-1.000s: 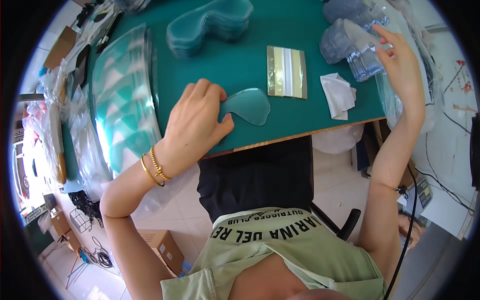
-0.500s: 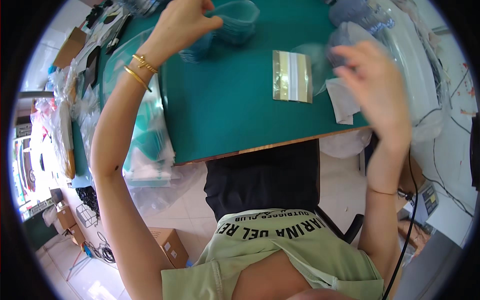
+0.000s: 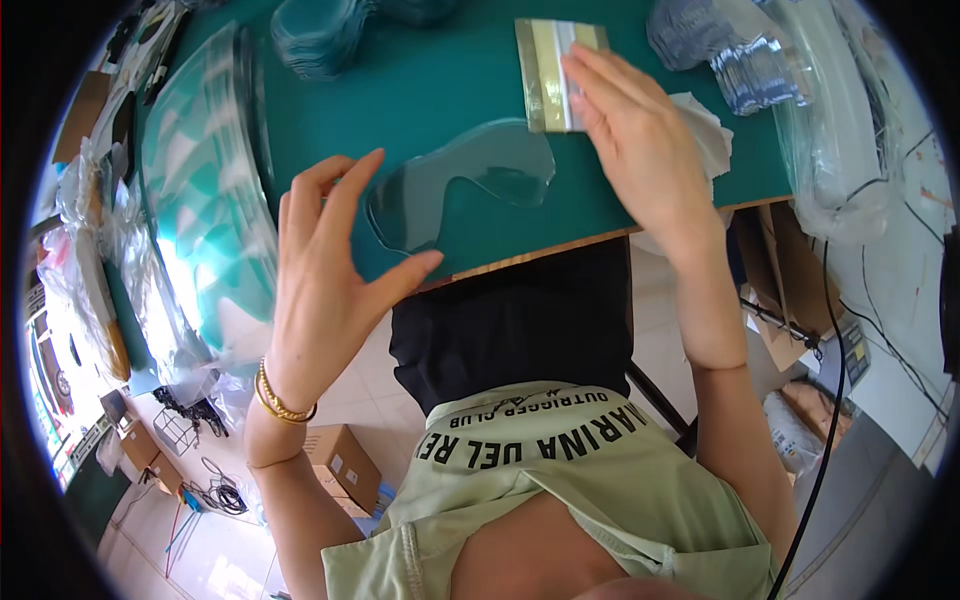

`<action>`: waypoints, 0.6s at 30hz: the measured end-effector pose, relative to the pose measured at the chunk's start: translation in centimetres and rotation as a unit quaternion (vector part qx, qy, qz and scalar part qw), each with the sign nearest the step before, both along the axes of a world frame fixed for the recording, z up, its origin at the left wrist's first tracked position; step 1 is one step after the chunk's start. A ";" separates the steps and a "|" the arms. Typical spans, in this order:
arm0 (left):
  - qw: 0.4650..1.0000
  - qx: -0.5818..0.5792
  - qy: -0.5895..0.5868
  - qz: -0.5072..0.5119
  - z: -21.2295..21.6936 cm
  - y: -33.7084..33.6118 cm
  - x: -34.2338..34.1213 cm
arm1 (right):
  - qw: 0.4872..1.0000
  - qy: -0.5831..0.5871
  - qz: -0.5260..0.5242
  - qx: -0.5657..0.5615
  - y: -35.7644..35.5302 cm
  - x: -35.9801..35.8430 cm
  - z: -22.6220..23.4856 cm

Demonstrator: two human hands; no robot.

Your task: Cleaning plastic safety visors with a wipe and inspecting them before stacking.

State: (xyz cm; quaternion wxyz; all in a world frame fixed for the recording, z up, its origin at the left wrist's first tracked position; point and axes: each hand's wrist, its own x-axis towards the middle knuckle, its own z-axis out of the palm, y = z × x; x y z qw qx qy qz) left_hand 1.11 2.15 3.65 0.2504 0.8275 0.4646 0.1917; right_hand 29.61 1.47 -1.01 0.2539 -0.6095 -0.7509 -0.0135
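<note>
A clear, curved goggle-type lens (image 3: 470, 165) with a notch in its near edge lies on the green table between my hands. My left hand (image 3: 335, 245) is open at the lens's left end, with thumb and fingers spread around it; whether they touch it I cannot tell. My right hand (image 3: 645, 145) is stretched out, its fingertips on the white strip of a flat yellowish pad (image 3: 545, 75). Nothing shows in its grip. A crumpled white cloth (image 3: 705, 130) lies partly behind my right hand.
Stacked clear lenses (image 3: 315, 35) stand at the far left. Bluish stacked lenses (image 3: 750, 75) are at the far right beside a long plastic bag (image 3: 850, 120). Clear plastic sheets (image 3: 210, 190) cover the table's left side. A black cable (image 3: 825, 360) hangs at right.
My left hand has drawn back from the far stacks toward the near edge. My right hand has moved left onto the pad. A single lens now lies in the open between my hands.
</note>
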 end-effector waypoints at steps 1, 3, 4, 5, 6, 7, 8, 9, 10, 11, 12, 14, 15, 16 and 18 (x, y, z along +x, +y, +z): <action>1.000 -0.009 0.019 0.002 -0.6 -0.3 0.2 | 0.999 -0.039 -0.009 -0.003 0.2 0.7 0.2; 0.999 -0.023 0.039 0.016 -1.6 -0.5 0.2 | 0.998 0.043 -0.047 0.020 -0.5 0.8 1.1; 0.999 -0.009 0.039 0.012 -2.0 -0.4 0.2 | 0.997 0.022 -0.078 0.012 -1.2 1.4 1.9; 0.999 0.003 0.040 0.007 -2.3 -0.2 0.3 | 0.994 0.000 -0.111 0.004 -2.2 2.2 2.5; 0.999 0.020 0.040 0.005 -2.5 -0.1 0.1 | 0.989 -0.009 -0.145 -0.002 -2.8 2.6 2.5; 0.999 0.014 0.042 0.012 -2.4 -0.2 -0.1 | 0.986 -0.018 -0.164 -0.033 -3.4 3.2 2.1; 0.999 0.002 0.033 0.020 -2.2 -0.3 -0.2 | 0.985 -0.012 -0.163 -0.053 -3.9 4.0 1.4; 0.999 -0.009 0.024 0.029 -2.2 -0.4 -0.4 | 0.984 -0.006 -0.161 -0.073 -4.1 4.4 0.8; 0.999 -0.005 0.014 0.036 -2.1 -0.9 -0.8 | 0.985 -0.004 -0.153 -0.077 -4.1 4.7 0.8; 0.999 -0.009 0.017 0.043 -2.1 -1.2 -1.2 | 0.983 0.031 -0.166 -0.075 -4.2 4.6 0.9; 0.998 -0.019 0.015 0.065 -2.0 -1.6 -1.4 | 0.979 0.065 -0.179 -0.073 -4.2 4.3 1.0; 0.995 -0.025 0.010 0.099 -2.1 -2.2 -1.8 | 0.977 0.132 -0.166 -0.026 -3.8 2.7 1.2; 0.994 -0.028 0.013 0.106 -2.2 -2.3 -2.0 | 0.970 0.179 -0.163 -0.033 -3.7 1.4 1.9; 0.995 -0.022 0.003 0.101 -2.5 -2.2 -2.1 | 0.974 0.188 -0.117 -0.041 -3.3 -0.1 2.4; 0.995 -0.019 -0.001 0.101 -2.9 -2.3 -2.4 | 0.982 0.178 -0.013 -0.063 -2.6 -4.4 3.1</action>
